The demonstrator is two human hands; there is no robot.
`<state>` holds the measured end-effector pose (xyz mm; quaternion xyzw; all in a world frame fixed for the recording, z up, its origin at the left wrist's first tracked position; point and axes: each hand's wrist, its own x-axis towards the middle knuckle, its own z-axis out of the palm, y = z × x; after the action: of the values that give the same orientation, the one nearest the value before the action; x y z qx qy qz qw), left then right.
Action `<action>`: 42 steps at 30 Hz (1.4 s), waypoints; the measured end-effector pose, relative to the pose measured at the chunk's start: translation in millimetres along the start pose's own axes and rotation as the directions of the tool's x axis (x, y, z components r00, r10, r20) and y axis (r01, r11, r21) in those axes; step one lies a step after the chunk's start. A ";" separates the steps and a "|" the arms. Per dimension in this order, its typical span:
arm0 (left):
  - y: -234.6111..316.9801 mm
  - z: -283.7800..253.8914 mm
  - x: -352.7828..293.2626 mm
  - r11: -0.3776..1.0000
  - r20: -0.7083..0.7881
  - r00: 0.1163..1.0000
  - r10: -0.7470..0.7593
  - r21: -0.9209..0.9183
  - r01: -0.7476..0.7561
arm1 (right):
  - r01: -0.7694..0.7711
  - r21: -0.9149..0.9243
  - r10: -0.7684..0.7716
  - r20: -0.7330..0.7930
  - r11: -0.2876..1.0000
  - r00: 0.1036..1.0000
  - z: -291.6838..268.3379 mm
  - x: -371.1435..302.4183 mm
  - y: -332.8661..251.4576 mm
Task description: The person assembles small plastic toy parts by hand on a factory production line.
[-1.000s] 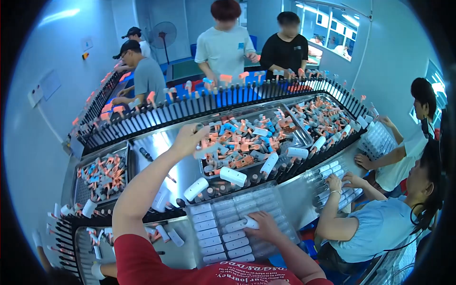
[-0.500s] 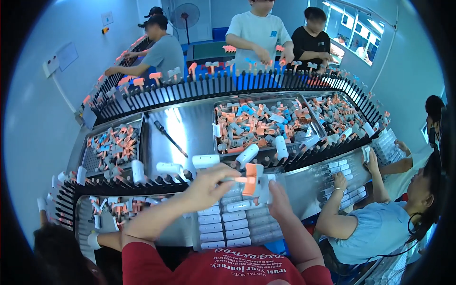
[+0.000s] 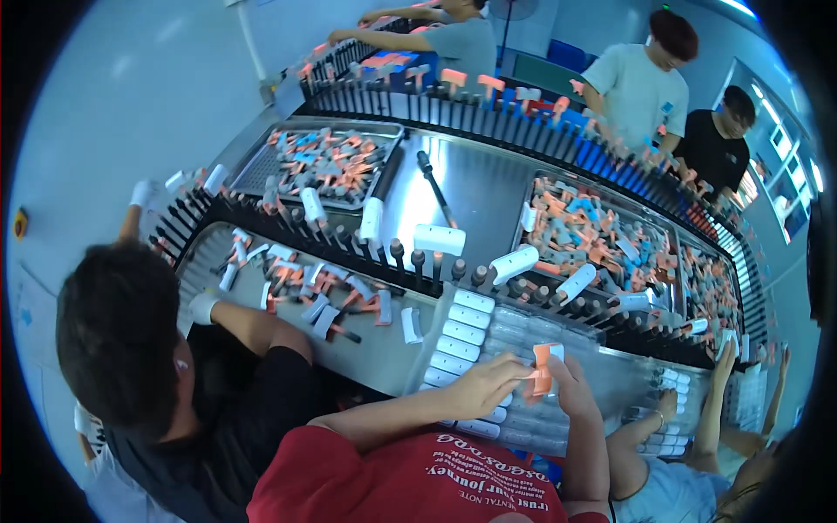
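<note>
My left hand [image 3: 488, 385] pinches the stem of an orange T-shaped holder [image 3: 544, 373] with a curved head. My right hand [image 3: 575, 388] is closed at the far side of that head, against a small white piece [image 3: 555, 351]; its exact grip is partly hidden. Both hands are over a clear plastic tray [image 3: 532, 327] with moulded slots. White rounded-rectangular caps [image 3: 459, 330] fill a column on the tray's left side, and my left hand hides part of the rows there.
Beyond the tray runs a moving-style rack of black upright pegs [image 3: 397, 253], some carrying white caps. Metal trays of orange and grey holders [image 3: 602, 231] stand behind it. A gloved co-worker [image 3: 122, 340] sits close on my left, another person [image 3: 667, 488] on my right. A black rod [image 3: 436, 187] lies on the metal table.
My view has swung left, so the left co-worker and their loose parts show more fully. My hands still hold the orange holder and appear lower and further right in the picture.
</note>
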<state>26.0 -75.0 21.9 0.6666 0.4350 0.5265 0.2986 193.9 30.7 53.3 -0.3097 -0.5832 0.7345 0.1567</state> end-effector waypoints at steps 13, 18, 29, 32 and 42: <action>-29.5 -54.9 -84.2 0.910 -0.754 0.614 -0.235 0.051 0.411 | 0.294 -0.768 -0.491 -0.030 0.568 0.871 34.3 46.4 44.6; -117.6 -120.4 -129.0 0.622 -0.898 0.432 0.087 0.388 0.680 | 0.244 -0.916 -0.552 0.030 0.319 0.834 11.7 45.6 69.9; -117.1 -139.9 -115.4 0.443 -0.774 0.630 -0.061 0.545 0.712 | 0.159 -0.944 -0.539 -0.023 0.289 0.842 7.2 22.3 72.5; -106.0 -121.5 -78.9 0.302 -0.655 0.464 -0.596 0.352 0.886 | 0.172 -0.936 -0.532 -0.019 0.307 0.847 12.0 23.6 67.0; -154.7 -243.7 -60.8 0.813 -0.826 0.140 -0.546 -0.482 0.328 | 0.166 -0.933 -0.529 -0.030 0.319 0.848 10.6 20.4 73.3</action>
<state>-253.6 -75.4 -72.4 0.0356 0.6467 0.7394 0.1836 181.3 14.9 -20.9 -0.3264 -0.9022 0.1817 0.2154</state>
